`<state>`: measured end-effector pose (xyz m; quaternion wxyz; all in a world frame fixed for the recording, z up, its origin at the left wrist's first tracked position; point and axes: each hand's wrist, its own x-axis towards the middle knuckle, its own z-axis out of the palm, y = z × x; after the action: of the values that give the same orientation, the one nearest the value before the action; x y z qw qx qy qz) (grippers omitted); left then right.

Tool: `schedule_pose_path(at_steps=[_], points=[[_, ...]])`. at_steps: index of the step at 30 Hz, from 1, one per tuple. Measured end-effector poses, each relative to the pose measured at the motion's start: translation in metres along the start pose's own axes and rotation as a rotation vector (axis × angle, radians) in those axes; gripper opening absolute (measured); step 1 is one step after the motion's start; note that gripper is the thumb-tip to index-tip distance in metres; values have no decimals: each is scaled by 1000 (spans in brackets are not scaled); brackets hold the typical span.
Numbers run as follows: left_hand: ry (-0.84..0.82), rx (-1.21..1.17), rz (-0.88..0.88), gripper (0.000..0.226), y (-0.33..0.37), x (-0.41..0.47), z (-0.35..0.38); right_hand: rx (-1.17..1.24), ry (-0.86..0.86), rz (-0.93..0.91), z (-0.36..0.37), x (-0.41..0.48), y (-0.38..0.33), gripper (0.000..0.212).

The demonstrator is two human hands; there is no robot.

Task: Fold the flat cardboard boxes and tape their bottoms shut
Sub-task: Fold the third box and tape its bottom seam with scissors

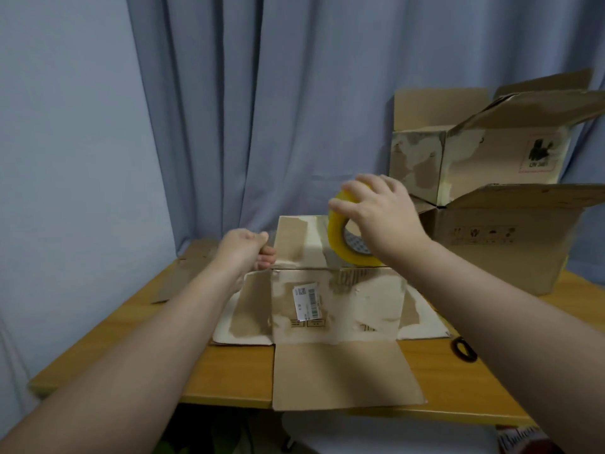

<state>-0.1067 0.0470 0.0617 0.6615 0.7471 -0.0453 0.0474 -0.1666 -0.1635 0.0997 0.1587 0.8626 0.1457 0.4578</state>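
A worn cardboard box (pixel 334 306) lies on its side on the wooden table (pixel 137 326), flaps spread toward me and to both sides. My right hand (pixel 383 214) grips a yellow roll of tape (pixel 340 240) over the box's far top edge. My left hand (pixel 244 249) is curled at the box's far left corner, fingers pinched together beside the upright flap (pixel 294 240). Whether it holds a tape end or the flap is unclear.
Two folded boxes stand stacked at the right: a larger brown one (pixel 504 244) below, a patchy one (pixel 465 158) with open flaps above. A flat cardboard sheet (pixel 183 273) lies at the table's left. A black ring-shaped object (pixel 463 348) lies by my right forearm. Blue curtains hang behind.
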Motion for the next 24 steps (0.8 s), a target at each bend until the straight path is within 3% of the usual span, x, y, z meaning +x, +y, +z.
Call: schedule_pose_path(at_steps=[6,10,14,20,22,24], points=[[11,14,-60,26,-32,4,-13,80,-28,-78,21,-6,-12,43],[-3,20,-80,26,-48,3,-13,546,38,352,23,-17,3,38],[23,-11,-71,26,-55,5,-9,983,32,564,23,-29,1,45],[29,-43,-36,23,-65,-3,-10,1095,187,842,33,-27,-8,45],[43,-64,-20,23,-64,-5,-12,1100,215,836,33,-25,-8,48],[55,-78,-8,21,-61,-5,-16,998,175,706,29,-19,-13,57]])
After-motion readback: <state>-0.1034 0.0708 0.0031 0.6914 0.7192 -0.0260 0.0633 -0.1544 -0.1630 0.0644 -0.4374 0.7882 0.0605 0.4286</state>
